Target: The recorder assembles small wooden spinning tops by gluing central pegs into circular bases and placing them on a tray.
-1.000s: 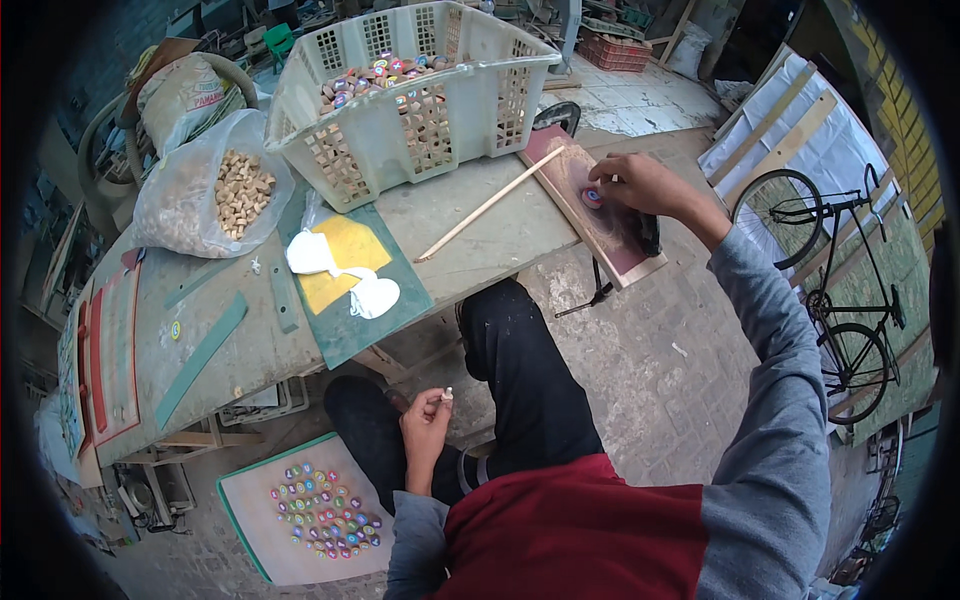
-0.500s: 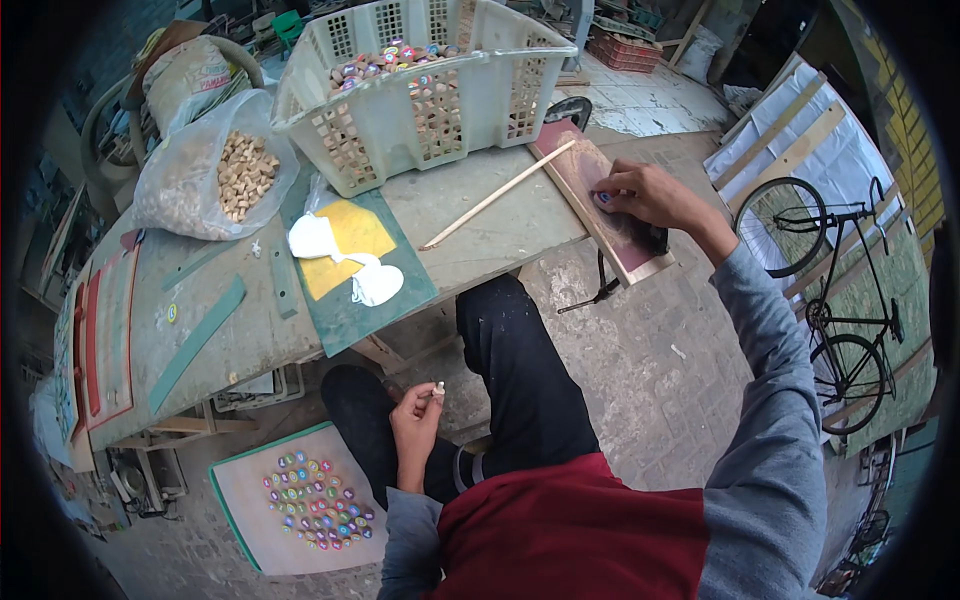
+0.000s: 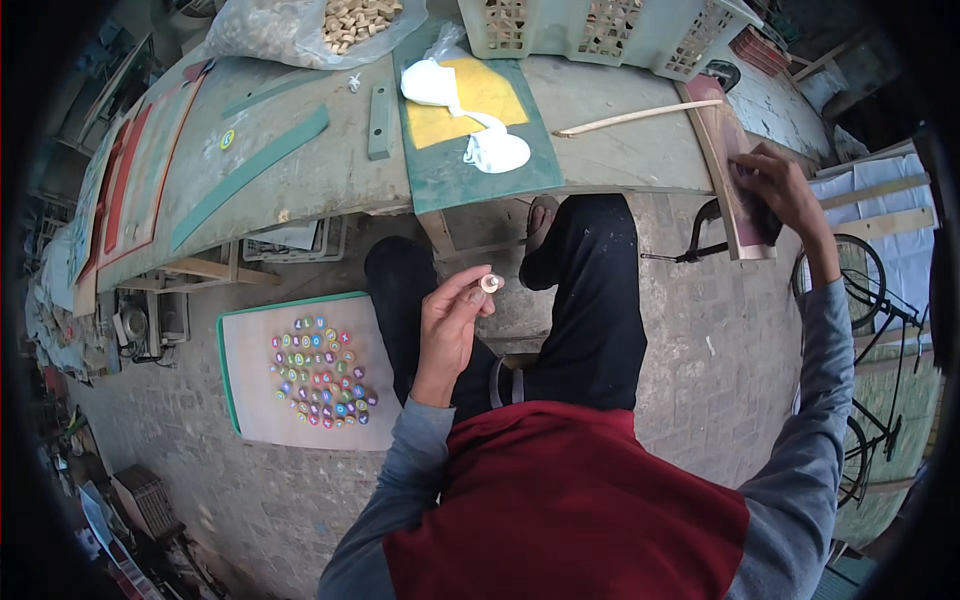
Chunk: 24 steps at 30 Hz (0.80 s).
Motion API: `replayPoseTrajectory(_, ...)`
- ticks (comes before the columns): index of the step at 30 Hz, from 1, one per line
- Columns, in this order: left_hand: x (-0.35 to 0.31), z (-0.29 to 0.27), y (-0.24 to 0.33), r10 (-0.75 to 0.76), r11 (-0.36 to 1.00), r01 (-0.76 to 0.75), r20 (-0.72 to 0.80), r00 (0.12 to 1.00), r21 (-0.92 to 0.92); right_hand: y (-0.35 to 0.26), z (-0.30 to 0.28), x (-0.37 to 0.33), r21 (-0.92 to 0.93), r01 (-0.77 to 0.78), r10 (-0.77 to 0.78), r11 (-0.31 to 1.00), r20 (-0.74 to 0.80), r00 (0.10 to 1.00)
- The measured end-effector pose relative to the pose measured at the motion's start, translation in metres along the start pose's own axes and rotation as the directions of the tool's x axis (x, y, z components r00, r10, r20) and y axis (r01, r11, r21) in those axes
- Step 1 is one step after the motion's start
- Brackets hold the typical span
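My left hand [image 3: 450, 325] is held above my lap, its fingertips pinching a small round wooden knob [image 3: 491, 284] with a pale stub. Out to the right, my right hand [image 3: 780, 190] bends over a board faced with dark red sandpaper [image 3: 712, 130], framed by a wooden strip. Between its thumb and fingers, pressed near the sanding surface, is a small round piece, mostly hidden by the fingers. To the left of my legs, a pale board with a green edge [image 3: 255, 350] bears many round wooden pieces [image 3: 320, 375] with coloured tops.
On the workbench [image 3: 620, 150] lie a thin wooden stick [image 3: 640, 118], a yellow sheet [image 3: 450, 105] with white cloth [image 3: 497, 150], and green strips [image 3: 250, 175]. A plastic crate [image 3: 560, 35] and a bag of wooden pieces [image 3: 270, 35] stand behind. A bicycle [image 3: 880, 370] is at the right.
The view has swung down and left, so the bench sits higher in it. My left hand has turned the knob end toward the view. The right hand stays at the sanding board.
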<state>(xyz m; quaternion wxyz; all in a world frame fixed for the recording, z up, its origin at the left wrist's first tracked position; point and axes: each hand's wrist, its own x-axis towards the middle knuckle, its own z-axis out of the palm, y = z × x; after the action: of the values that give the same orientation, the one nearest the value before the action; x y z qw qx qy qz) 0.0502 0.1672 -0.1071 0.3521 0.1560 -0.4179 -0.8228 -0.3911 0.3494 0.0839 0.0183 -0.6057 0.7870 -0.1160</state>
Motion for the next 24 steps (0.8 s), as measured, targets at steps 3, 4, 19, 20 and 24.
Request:
replayPoseTrajectory(3,0.001,0.012,0.01,-0.012,0.997,0.014,0.02,1.0,-0.074,0.019,0.002,0.033,-0.122,-0.094,0.087,0.988,-0.064,0.994)
replayPoseTrajectory(4,0.005,0.018,0.014,0.031,0.994,-0.026,0.04,0.999,-0.108,0.022,0.001,0.041,-0.136,-0.086,0.075,0.987,-0.08,0.994)
replayPoseTrajectory(19,0.089,0.048,0.11,0.565,0.282,-0.47,0.251,0.786,0.837,-0.012,0.0,0.037,-0.263,-0.088,0.068,0.961,-0.085,0.994)
replayPoseTrajectory(20,0.091,0.05,0.11,0.519,0.27,-0.45,0.264,0.813,0.851,-0.013,0.0,0.037,-0.273,-0.098,0.08,0.957,-0.075,0.994)
replayPoseTrajectory(24,0.092,0.052,0.111,0.486,0.225,-0.42,0.272,0.83,0.879,-0.024,0.001,0.013,-0.174,-0.098,0.084,0.98,-0.086,0.993)
